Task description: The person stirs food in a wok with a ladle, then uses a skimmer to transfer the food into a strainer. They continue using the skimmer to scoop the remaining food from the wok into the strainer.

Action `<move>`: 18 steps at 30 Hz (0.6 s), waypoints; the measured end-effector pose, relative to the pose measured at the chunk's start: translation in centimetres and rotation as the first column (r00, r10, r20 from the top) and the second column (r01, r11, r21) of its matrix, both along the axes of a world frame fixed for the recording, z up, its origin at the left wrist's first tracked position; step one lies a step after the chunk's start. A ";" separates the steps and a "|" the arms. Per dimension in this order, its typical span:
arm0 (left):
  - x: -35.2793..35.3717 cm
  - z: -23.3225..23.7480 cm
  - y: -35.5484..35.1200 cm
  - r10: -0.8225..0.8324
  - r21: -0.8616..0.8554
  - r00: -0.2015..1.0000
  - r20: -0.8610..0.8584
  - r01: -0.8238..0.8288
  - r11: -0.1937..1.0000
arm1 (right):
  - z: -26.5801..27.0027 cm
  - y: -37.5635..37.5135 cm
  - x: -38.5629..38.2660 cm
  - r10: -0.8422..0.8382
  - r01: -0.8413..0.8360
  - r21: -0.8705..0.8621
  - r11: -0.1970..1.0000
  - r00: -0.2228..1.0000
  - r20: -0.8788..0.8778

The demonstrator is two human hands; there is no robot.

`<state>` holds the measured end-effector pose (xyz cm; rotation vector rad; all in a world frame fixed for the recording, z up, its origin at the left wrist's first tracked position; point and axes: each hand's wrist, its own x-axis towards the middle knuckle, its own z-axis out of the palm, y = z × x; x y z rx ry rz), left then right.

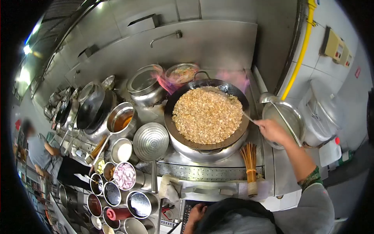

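My right hand is closed around the thin metal handle of a cooking utensil that reaches into a large black wok. The utensil's head is blurred and partly sunk in the food at the wok's far side. Pale brown, finely chopped food fills much of the wok, and pink-violet flame shows around its far rim. Low by the stove's front edge, my left hand has its fingers curled; what they hold, if anything, is hidden.
Left of the wok lies a perforated strainer; a bamboo brush stands at front right. Bowls of ingredients, including chopped onion, crowd the left. A ladle rests across a basin. Another person stands far left.
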<state>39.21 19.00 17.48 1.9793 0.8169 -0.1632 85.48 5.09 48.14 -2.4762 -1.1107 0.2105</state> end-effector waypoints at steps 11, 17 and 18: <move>0.1 -6.4 -0.2 -0.178 0.011 0.984 -0.015 0.179 0.984 | 1.7 -4.0 -6.3 0.013 -0.007 0.028 1.000 0.981 -0.194; 0.5 -6.6 0.0 -0.153 -0.001 0.984 -0.094 0.154 0.988 | 0.1 -4.4 -6.3 -0.131 0.133 0.063 0.989 0.991 -0.033; 0.7 -6.6 -0.2 -0.122 0.007 0.986 -0.118 0.124 0.992 | -0.5 -4.5 -6.3 -0.111 0.110 0.087 0.990 0.994 0.006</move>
